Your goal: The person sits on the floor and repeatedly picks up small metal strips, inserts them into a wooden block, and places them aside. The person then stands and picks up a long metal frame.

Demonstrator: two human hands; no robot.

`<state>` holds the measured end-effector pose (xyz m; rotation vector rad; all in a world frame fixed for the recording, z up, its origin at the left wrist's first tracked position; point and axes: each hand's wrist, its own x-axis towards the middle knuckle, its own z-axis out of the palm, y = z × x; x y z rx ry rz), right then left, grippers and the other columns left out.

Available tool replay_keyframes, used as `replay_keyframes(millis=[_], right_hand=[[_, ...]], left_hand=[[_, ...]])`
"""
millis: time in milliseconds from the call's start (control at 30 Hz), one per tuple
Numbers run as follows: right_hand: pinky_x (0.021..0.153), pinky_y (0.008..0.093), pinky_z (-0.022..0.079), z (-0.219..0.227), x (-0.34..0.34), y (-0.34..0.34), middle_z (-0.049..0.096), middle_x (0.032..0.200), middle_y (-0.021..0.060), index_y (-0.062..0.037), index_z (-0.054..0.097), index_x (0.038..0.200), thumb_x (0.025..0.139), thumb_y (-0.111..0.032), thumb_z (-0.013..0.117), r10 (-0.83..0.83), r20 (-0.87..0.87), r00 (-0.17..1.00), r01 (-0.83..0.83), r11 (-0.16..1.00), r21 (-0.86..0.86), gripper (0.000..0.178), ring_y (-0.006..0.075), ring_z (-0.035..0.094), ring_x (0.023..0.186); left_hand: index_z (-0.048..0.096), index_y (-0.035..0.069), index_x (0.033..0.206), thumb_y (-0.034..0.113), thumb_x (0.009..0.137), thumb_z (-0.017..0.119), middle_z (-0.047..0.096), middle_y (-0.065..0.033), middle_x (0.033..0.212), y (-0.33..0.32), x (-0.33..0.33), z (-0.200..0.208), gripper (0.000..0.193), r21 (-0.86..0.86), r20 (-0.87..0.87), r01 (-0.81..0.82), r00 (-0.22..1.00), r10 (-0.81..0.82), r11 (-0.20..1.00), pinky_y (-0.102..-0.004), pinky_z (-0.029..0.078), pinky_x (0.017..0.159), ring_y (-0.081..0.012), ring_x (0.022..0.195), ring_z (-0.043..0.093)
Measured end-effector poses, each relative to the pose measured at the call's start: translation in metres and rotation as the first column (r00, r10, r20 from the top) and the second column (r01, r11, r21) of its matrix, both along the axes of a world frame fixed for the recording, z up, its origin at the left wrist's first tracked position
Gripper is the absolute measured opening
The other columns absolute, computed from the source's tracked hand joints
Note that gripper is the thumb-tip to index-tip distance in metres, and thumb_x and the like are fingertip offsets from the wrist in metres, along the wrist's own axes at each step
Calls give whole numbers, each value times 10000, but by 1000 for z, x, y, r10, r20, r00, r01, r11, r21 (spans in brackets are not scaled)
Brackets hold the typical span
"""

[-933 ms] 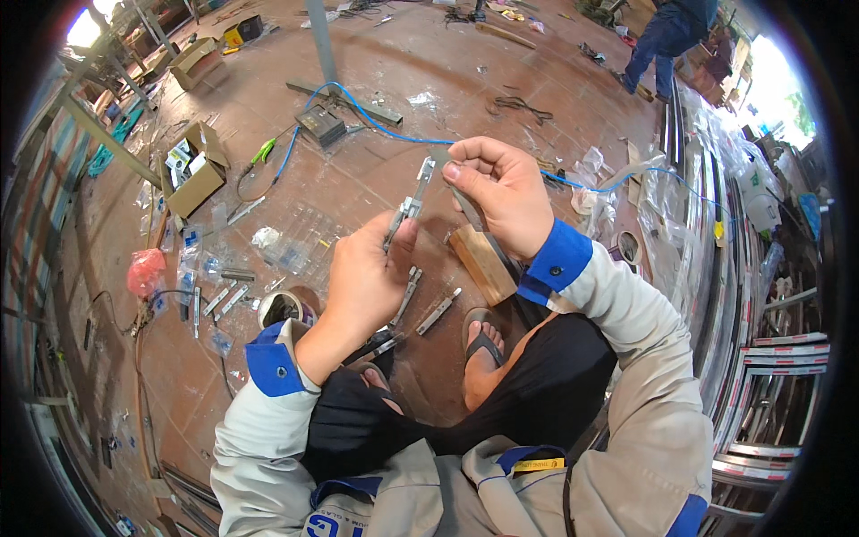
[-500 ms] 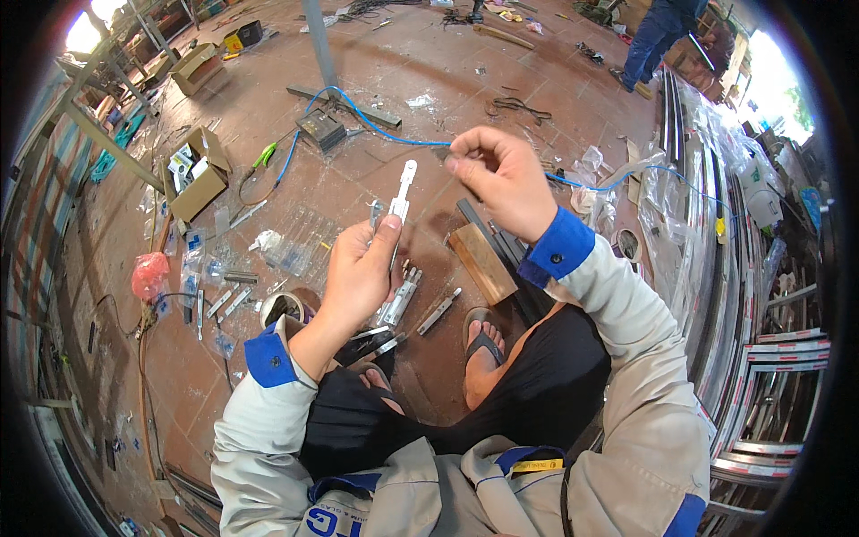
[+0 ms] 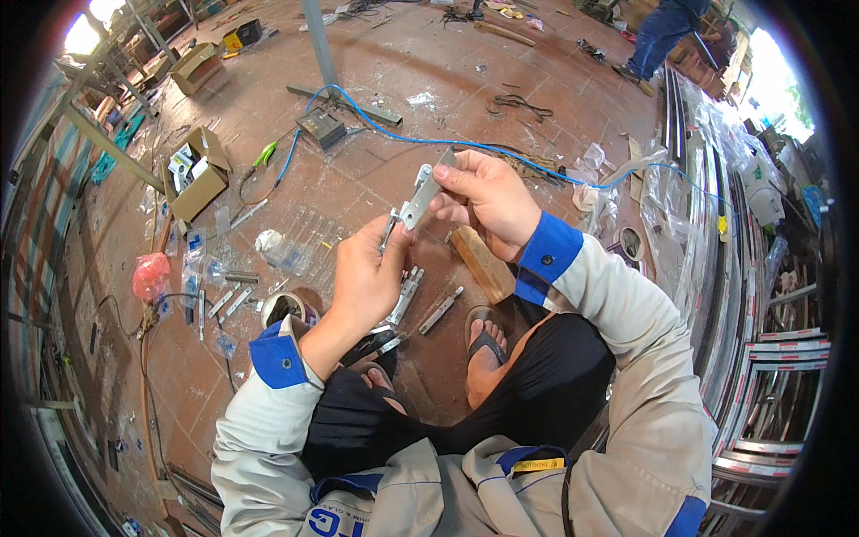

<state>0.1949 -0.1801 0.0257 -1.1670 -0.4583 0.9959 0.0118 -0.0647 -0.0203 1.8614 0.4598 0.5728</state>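
My left hand (image 3: 365, 273) pinches a slim silver metal fitting (image 3: 422, 174) with a rounded end, which looks like a window hinge arm; much of it is hidden. A flat grey metal plate (image 3: 419, 206) with holes lies across the fitting, and the fingers and thumb of my right hand (image 3: 490, 202) close on its upper part. The two pieces overlap in front of me, above the floor. Below the hands, similar silver fittings (image 3: 407, 294) lie bunched by my feet, with a single one (image 3: 440, 311) beside them. A wooden block (image 3: 483, 266) rests under my right wrist.
A blue hose (image 3: 403, 140) runs across the tiled floor past a dark metal block (image 3: 321, 129). At left are an open carton (image 3: 201, 199), a pink bag (image 3: 150, 276) and a tape roll (image 3: 284, 309). Long wrapped profiles (image 3: 693, 259) line the right; a person in blue trousers (image 3: 658, 45) stands beyond.
My right hand has come down and left, bringing the metal plate against the fitting in my left hand. The fitting has tilted. The person at the far right has shifted slightly.
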Motion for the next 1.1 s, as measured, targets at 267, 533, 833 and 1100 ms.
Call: replay_keyframes(millis=[267,533,833,1100], right_hand=[[785,313,660,5,-6,0,698,1077,84,-14,603,1158,1050,-135,744,-32,-99,995,29,999,-32,216,207,760,912],[803,319,662,-5,-4,-2,704,1094,87,-14,607,1182,1054,-144,741,-34,-76,997,33,999,-11,227,203,759,918],[782,289,652,-5,-5,-3,731,1059,46,-57,636,1145,1066,-160,727,-36,-33,999,34,999,-35,159,165,764,899],[740,288,665,-8,3,-7,744,973,47,-66,657,1058,1080,-129,695,-26,-183,983,49,991,123,77,184,782,852]], left_hand=[[686,14,951,318,1137,598,660,-33,670,0,-1,3,367,100,12,-1,1000,-1,995,-317,482,602,-112,634,628],[726,17,945,273,1110,645,686,-65,670,-2,-1,7,315,-94,-68,-5,998,-2,996,-324,497,569,-127,600,658],[742,25,912,296,1101,680,680,-25,646,0,1,-8,336,-215,-33,33,999,-40,976,-280,439,496,-75,550,615],[731,24,893,390,1108,658,661,-29,652,-5,1,-6,431,-106,-27,25,999,-28,994,-311,479,575,-106,620,633]])
